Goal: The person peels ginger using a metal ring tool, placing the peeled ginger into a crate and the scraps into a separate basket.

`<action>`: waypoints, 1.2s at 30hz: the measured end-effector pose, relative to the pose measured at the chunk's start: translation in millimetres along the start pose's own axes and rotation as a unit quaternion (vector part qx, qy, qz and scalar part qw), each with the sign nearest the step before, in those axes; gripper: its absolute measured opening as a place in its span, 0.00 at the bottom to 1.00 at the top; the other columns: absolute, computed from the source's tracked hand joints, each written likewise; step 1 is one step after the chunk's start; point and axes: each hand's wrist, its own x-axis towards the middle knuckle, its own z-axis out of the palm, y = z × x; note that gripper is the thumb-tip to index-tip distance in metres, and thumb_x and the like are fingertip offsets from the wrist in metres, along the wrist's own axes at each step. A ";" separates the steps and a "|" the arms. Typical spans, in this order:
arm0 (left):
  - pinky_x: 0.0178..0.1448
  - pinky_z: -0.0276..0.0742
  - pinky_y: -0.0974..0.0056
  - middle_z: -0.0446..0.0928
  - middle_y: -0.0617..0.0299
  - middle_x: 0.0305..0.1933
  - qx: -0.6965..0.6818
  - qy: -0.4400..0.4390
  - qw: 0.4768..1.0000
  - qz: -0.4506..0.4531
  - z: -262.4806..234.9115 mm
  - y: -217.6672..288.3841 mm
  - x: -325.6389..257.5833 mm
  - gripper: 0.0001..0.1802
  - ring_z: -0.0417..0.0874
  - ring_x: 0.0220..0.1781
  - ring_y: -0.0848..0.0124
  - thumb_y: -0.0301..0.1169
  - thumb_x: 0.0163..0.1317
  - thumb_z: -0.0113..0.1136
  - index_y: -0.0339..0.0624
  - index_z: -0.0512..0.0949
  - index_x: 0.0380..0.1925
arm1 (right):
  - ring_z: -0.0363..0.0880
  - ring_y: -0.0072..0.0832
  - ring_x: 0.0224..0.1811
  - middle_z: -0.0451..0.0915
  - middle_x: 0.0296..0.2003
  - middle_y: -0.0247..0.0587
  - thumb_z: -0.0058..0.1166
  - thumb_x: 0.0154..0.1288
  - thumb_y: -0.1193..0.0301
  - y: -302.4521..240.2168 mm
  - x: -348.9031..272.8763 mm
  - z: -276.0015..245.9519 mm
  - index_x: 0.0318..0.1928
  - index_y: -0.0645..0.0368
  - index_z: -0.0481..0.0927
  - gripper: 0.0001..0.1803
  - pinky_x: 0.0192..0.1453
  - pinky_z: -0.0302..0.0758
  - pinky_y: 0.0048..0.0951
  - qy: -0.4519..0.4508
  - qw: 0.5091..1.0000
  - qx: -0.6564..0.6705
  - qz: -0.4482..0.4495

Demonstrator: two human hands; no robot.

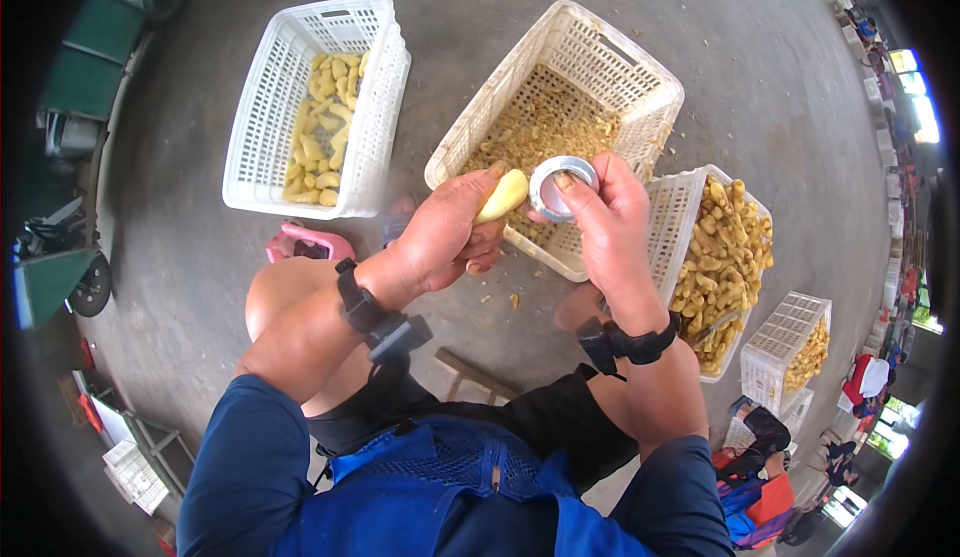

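Observation:
My left hand point(440, 232) is closed around a smooth, pale yellow piece of peeled ginger point(504, 197), its rounded end sticking out toward the right. Pinched in my right hand point(615, 232) is a round silver metal lid point(549, 199) with a raised rim, its edge close to the ginger. Both hands are above the near side of a white crate point(605, 47) that has brown-yellow peel scraps point(545, 112) on its bottom. To the left, another white crate point(372, 162) holds peeled ginger pieces point(325, 122). A tilted crate point(672, 232) at the right is full of unpeeled ginger point(722, 257).
A pink plastic object point(310, 242) lies by my left knee, and a wooden frame point(475, 377) is between my legs. Farther right are a smaller crate of ginger point(780, 342) and another person point(760, 477). A green wheeled cart point(85, 77) stands at far left.

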 end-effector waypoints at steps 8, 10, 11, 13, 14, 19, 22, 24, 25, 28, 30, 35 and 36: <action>0.19 0.57 0.68 0.56 0.74 0.17 0.035 0.030 0.998 0.037 0.8 -5.2 1.5 0.22 0.53 0.15 0.79 0.53 0.84 0.46 0.48 0.73 0.37 | 0.70 0.12 0.30 0.75 0.29 0.27 0.63 0.74 0.74 -4.6 -8.1 0.8 0.33 0.58 0.73 0.12 0.32 0.69 0.21 -0.046 0.981 -0.166 -0.087; 0.19 0.56 0.68 0.56 0.74 0.17 0.056 0.031 0.996 0.056 1.6 -6.1 1.6 0.22 0.53 0.15 0.79 0.52 0.83 0.48 0.47 0.73 0.37 | 0.71 0.13 0.30 0.76 0.29 0.28 0.62 0.74 0.74 -6.1 -8.1 0.6 0.33 0.58 0.73 0.12 0.32 0.70 0.22 -0.030 0.988 -0.135 -0.066; 0.19 0.56 0.68 0.56 0.74 0.17 0.057 0.030 0.996 0.055 2.7 -5.5 0.9 0.22 0.53 0.15 0.79 0.52 0.83 0.48 0.47 0.73 0.37 | 0.72 0.14 0.30 0.76 0.30 0.28 0.62 0.74 0.75 -7.4 -7.8 0.5 0.33 0.58 0.73 0.12 0.32 0.72 0.22 -0.014 0.993 -0.103 -0.046; 0.19 0.57 0.68 0.57 0.73 0.17 0.060 0.000 0.997 0.051 4.3 -2.2 -1.9 0.22 0.54 0.15 0.79 0.52 0.83 0.48 0.46 0.73 0.37 | 0.73 0.14 0.31 0.77 0.30 0.30 0.61 0.74 0.75 -13.8 -3.8 2.8 0.33 0.58 0.73 0.11 0.32 0.73 0.23 0.005 1.000 -0.027 -0.015; 0.19 0.57 0.68 0.57 0.73 0.17 0.062 0.000 0.997 0.051 3.7 -1.7 -2.1 0.22 0.54 0.15 0.79 0.52 0.83 0.48 0.46 0.73 0.37 | 0.75 0.15 0.31 0.78 0.31 0.31 0.61 0.74 0.76 -15.6 -2.3 3.8 0.33 0.58 0.73 0.10 0.32 0.75 0.24 0.022 0.998 0.050 0.017; 0.19 0.60 0.69 0.61 0.72 0.18 0.012 -0.022 0.998 0.052 3.0 -3.2 -0.4 0.23 0.57 0.14 0.78 0.53 0.83 0.48 0.46 0.74 0.37 | 0.75 0.14 0.35 0.80 0.34 0.30 0.62 0.73 0.77 -1.7 -1.0 -12.9 0.34 0.57 0.73 0.11 0.38 0.74 0.21 -0.004 0.999 0.047 -0.016; 0.21 0.63 0.69 0.64 0.70 0.19 0.086 -0.009 0.993 0.083 2.4 -3.4 -0.8 0.24 0.60 0.15 0.78 0.54 0.82 0.49 0.45 0.74 0.38 | 0.73 0.13 0.36 0.78 0.33 0.27 0.63 0.73 0.77 -7.6 -4.0 -8.0 0.34 0.56 0.73 0.11 0.41 0.72 0.20 -0.012 0.998 0.062 -0.016; 0.22 0.65 0.69 0.65 0.69 0.20 0.110 -0.027 0.988 0.102 -3.5 -4.7 -0.1 0.24 0.62 0.17 0.78 0.54 0.82 0.50 0.43 0.75 0.40 | 0.72 0.13 0.35 0.77 0.32 0.25 0.63 0.73 0.77 -8.4 -4.9 -11.8 0.34 0.56 0.73 0.12 0.40 0.72 0.21 -0.030 0.998 0.047 -0.013; 0.24 0.67 0.69 0.66 0.68 0.22 0.132 -0.044 0.983 0.119 -4.5 -4.9 0.1 0.24 0.64 0.18 0.78 0.54 0.81 0.51 0.42 0.76 0.42 | 0.72 0.13 0.35 0.77 0.32 0.25 0.63 0.73 0.77 -8.7 -4.6 -13.7 0.34 0.56 0.73 0.12 0.40 0.72 0.21 -0.030 0.998 0.046 -0.014; 0.26 0.69 0.69 0.68 0.67 0.25 0.172 -0.051 0.975 0.128 -0.6 -2.9 -0.7 0.23 0.66 0.20 0.77 0.52 0.81 0.54 0.40 0.77 0.49 | 0.72 0.13 0.35 0.77 0.33 0.26 0.64 0.73 0.77 -10.1 -3.5 -18.2 0.33 0.56 0.73 0.12 0.40 0.72 0.21 -0.038 0.998 0.043 -0.016; 0.27 0.70 0.69 0.68 0.68 0.25 0.160 -0.064 0.978 0.120 -2.3 -2.8 -0.5 0.23 0.66 0.21 0.77 0.51 0.81 0.54 0.40 0.77 0.52 | 0.73 0.13 0.35 0.79 0.33 0.26 0.64 0.73 0.77 -12.1 -2.4 -20.0 0.33 0.55 0.73 0.12 0.40 0.72 0.20 -0.046 0.997 0.058 -0.008; 0.29 0.71 0.69 0.67 0.68 0.25 0.156 -0.080 0.979 0.102 -2.9 -2.9 2.3 0.22 0.65 0.22 0.77 0.49 0.82 0.54 0.40 0.76 0.54 | 0.80 0.16 0.39 0.85 0.37 0.32 0.65 0.73 0.77 -27.2 -8.3 -14.3 0.40 0.61 0.80 0.05 0.44 0.77 0.21 -0.100 0.994 0.004 -0.050; 0.28 0.70 0.69 0.67 0.69 0.25 0.148 -0.086 0.981 0.095 -3.5 -2.5 1.3 0.21 0.64 0.22 0.78 0.49 0.82 0.53 0.40 0.76 0.54 | 0.82 0.18 0.41 0.87 0.39 0.35 0.65 0.73 0.76 -31.2 -10.1 -10.5 0.43 0.63 0.83 0.04 0.45 0.78 0.22 -0.109 0.990 -0.050 -0.069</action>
